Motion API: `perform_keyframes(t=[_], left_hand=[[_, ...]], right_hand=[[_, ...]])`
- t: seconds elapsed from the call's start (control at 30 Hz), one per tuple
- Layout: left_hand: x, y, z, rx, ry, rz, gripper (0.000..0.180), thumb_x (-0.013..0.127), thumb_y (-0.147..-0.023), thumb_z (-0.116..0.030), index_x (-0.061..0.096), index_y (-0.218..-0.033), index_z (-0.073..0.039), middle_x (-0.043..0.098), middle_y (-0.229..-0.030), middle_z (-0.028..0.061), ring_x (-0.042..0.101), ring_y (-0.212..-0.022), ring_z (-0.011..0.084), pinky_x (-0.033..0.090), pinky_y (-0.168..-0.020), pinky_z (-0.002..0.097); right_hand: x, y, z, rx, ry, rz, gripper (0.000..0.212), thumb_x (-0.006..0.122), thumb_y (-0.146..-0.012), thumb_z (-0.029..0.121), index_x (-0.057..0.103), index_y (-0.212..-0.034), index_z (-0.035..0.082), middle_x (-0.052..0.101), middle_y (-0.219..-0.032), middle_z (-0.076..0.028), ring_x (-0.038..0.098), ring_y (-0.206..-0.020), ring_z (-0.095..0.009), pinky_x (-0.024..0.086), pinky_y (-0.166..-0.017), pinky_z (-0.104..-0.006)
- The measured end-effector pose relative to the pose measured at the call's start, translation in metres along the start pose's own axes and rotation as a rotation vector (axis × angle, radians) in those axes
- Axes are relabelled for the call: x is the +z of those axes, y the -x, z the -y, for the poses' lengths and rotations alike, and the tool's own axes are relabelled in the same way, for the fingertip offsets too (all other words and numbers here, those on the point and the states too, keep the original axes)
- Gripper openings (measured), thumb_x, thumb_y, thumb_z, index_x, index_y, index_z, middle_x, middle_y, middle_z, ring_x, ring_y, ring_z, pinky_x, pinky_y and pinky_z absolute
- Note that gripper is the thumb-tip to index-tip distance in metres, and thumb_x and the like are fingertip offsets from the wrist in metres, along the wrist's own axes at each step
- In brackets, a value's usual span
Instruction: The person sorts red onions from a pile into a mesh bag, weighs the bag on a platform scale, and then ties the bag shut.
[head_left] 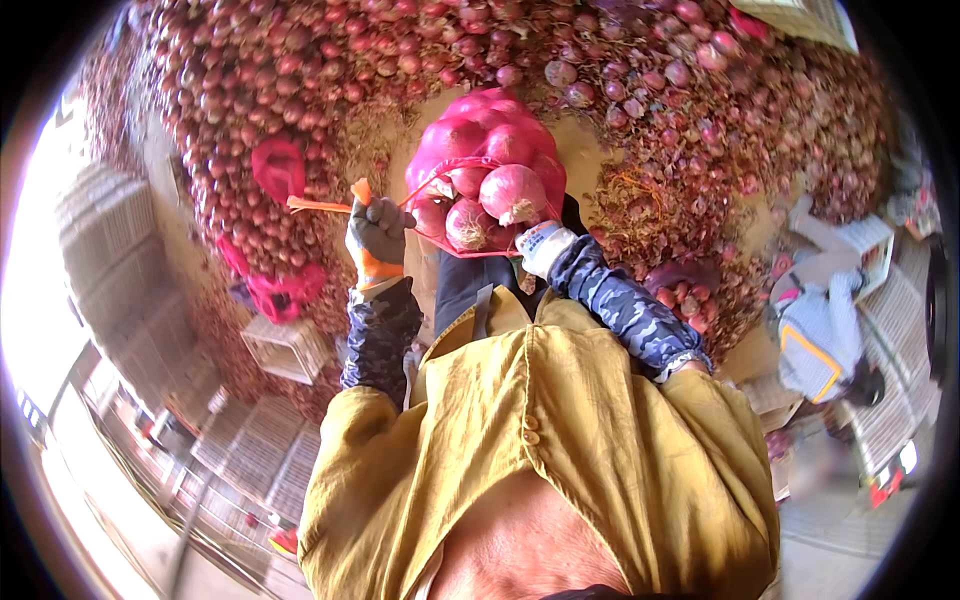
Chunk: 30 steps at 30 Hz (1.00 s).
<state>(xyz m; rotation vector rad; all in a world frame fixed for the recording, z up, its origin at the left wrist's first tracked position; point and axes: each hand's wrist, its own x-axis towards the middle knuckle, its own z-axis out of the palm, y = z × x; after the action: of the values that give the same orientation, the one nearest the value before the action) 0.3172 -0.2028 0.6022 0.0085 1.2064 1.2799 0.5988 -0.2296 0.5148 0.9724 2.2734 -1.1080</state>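
A pink mesh bag full of red onions stands in front of my legs, its mouth open toward me. Large onions show at the opening, inside a red rim cord. My left hand, in a grey glove with an orange cuff, is closed around an orange drawstring left of the bag; the string's ends stick out past the fist. At the near right edge of the mouth, my right hand, in a white and blue glove, grips the bag's rim. Its fingertips are partly hidden.
Heaps of loose onions and dry skins surround the bag. Pink mesh bags lie at left, near a pale crate. A dark red bag of onions is at right. Another person works farther right, beside stacked crates.
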Motion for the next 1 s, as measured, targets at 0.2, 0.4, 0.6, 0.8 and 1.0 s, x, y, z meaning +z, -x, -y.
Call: perform_keyframes(t=[0.2, 0.4, 0.6, 0.8, 1.0], left_hand=[[-0.001, 0.006, 0.014, 0.076, 0.05, -0.189, 0.043, 0.04, -0.103, -0.036, 0.035, -0.064, -0.018, 0.028, -0.054, -0.0025, 0.028, -0.045, 0.0154, 0.035, -0.055, 0.0358], [0.002, -0.019, -0.006, 0.13, -0.012, -0.231, 0.045, 0.04, -0.104, -0.039, 0.038, -0.063, -0.019, 0.032, -0.054, -0.0029, 0.027, -0.046, 0.0153, 0.034, -0.056, 0.0361], [0.007, -0.067, -0.028, 0.143, -0.026, -0.214, 0.045, 0.049, -0.101, -0.04, 0.039, -0.063, -0.019, 0.035, -0.054, -0.0022, 0.032, -0.047, 0.0165, 0.037, -0.054, 0.036], [0.009, -0.084, -0.033, 0.177, -0.049, -0.23, 0.044, 0.05, -0.1, -0.042, 0.041, -0.064, -0.018, 0.038, -0.056, -0.0021, 0.034, -0.047, 0.0169, 0.039, -0.055, 0.0376], [-0.005, -0.087, -0.037, 0.155, -0.014, -0.201, 0.046, 0.053, -0.099, -0.044, 0.04, -0.062, -0.019, 0.038, -0.054, -0.0015, 0.033, -0.046, 0.0166, 0.04, -0.056, 0.0368]], right_hand=[[0.032, -0.011, -0.021, -0.115, 0.274, 0.02, 0.026, 0.051, -0.091, 0.014, 0.069, -0.11, 0.01, 0.074, -0.101, -0.009, 0.072, -0.092, -0.024, 0.057, -0.076, -0.0402], [-0.018, -0.013, -0.001, -0.179, 0.31, -0.036, 0.021, 0.053, -0.09, 0.014, 0.066, -0.107, 0.01, 0.072, -0.099, -0.012, 0.071, -0.091, -0.027, 0.056, -0.075, -0.0409], [-0.03, -0.022, 0.008, -0.201, 0.301, 0.021, 0.019, 0.054, -0.088, 0.013, 0.065, -0.104, 0.008, 0.071, -0.095, -0.014, 0.07, -0.09, -0.03, 0.056, -0.076, -0.0424], [-0.026, -0.039, 0.012, -0.248, 0.33, -0.071, 0.017, 0.055, -0.088, 0.014, 0.065, -0.101, 0.009, 0.07, -0.095, -0.014, 0.069, -0.09, -0.029, 0.055, -0.076, -0.0397], [-0.029, -0.046, 0.014, -0.26, 0.312, -0.05, 0.016, 0.056, -0.087, 0.014, 0.066, -0.099, 0.01, 0.071, -0.094, -0.012, 0.07, -0.089, -0.027, 0.055, -0.075, -0.0384]])
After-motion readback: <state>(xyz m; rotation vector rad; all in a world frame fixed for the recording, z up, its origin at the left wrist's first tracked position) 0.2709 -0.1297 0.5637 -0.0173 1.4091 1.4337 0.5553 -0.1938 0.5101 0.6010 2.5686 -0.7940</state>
